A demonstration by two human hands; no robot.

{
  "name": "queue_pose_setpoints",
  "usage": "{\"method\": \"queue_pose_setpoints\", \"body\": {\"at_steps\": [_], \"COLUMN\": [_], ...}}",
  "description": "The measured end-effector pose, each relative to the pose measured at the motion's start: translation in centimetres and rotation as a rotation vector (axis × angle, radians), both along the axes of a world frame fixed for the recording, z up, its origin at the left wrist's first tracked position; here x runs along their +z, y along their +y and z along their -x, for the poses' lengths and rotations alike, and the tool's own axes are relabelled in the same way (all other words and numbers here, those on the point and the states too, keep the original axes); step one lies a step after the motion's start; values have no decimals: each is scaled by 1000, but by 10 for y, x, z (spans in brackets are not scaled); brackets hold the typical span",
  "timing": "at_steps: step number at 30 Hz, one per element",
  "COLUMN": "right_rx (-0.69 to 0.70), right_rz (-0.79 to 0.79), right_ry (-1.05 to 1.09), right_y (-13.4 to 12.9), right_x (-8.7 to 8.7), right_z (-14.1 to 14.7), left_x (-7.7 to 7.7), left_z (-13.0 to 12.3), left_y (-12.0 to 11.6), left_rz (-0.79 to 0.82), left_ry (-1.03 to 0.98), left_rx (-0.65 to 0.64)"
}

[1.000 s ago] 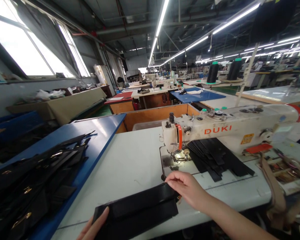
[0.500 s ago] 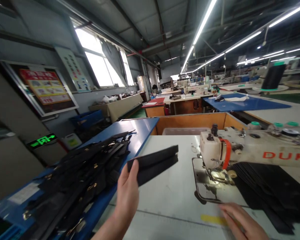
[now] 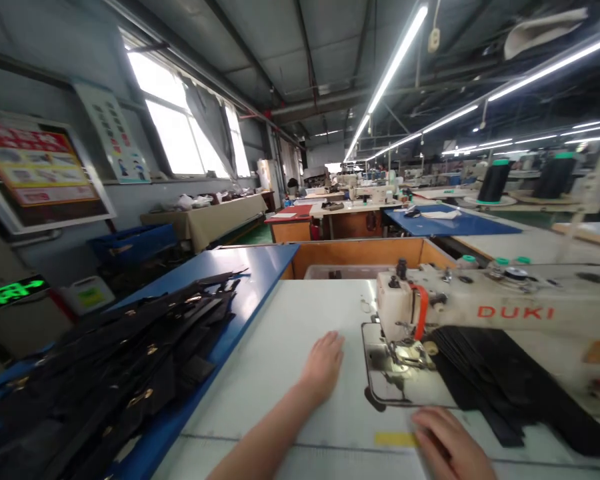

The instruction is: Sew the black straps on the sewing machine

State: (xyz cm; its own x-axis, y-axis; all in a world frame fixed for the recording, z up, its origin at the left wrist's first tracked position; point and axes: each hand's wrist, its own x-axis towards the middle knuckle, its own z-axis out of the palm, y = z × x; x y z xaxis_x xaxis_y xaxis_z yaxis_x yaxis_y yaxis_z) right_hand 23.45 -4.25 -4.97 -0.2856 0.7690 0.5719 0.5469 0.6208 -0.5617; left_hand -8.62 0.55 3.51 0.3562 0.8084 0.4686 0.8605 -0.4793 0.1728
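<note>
My left hand (image 3: 325, 363) reaches out over the pale sewing table (image 3: 260, 360). Its fingers point away from me, and no cloth shows in it. In the bin (image 3: 363, 271) behind the table, a small dark piece (image 3: 335, 274) is visible. My right hand (image 3: 450, 440) is low by the front of the sewing machine's metal plate (image 3: 385, 380). Its fingers are bent, with a dark gap between thumb and forefinger; nothing held can be made out. Fanned black fabric pieces (image 3: 495, 373) lie beneath the arm of the sewing machine (image 3: 525, 293), right of the needle area.
A heap of black straps with gold-coloured metal fittings (image 3: 145, 360) covers much of the blue table (image 3: 250, 267) to my left. A yellow mark (image 3: 394, 439) lies near the table's front. Thread cones (image 3: 495, 181) stand at the back right.
The folded black strip that my left hand held has left it. That hand has moved forward and right, toward the bin. My view has turned slightly right; my right hand stays by the machine.
</note>
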Motion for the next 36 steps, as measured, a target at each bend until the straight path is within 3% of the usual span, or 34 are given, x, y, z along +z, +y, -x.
{"method": "queue_pose_setpoints", "body": {"at_steps": [5,8,12,15,21,28,31,33,36], "right_rx": [-116,-354,-569,-615,-594,-626,-646,-610,-446], "right_rz": [4,4,77,160,246,326,369,409,463], "right_ry": [-70,-202,-308,-429,-556,-461,-390,-344,-177], "right_y": [2,21,47,58,58,64,49,23,-28], "right_x": [28,47,67,73,80,95,106,108,90], "right_z": [5,-21,-71,-93,-93,-102,-120,-130,-134], "left_x": [-43,-57,-60,-60,-63,-60,-55,-52,-48], "left_z": [-24,-25,-18,-19,-20,-20,-24,-27,-33], "left_y": [21,30,34,35,38,39,36,29,6], "left_rz": [64,101,140,159,140,134,141,142,151], "left_ry": [-18,-21,-11,-5,41,37,-7,-24,-10], "left_rx": [6,47,78,84,109,104,78,73,90]}}
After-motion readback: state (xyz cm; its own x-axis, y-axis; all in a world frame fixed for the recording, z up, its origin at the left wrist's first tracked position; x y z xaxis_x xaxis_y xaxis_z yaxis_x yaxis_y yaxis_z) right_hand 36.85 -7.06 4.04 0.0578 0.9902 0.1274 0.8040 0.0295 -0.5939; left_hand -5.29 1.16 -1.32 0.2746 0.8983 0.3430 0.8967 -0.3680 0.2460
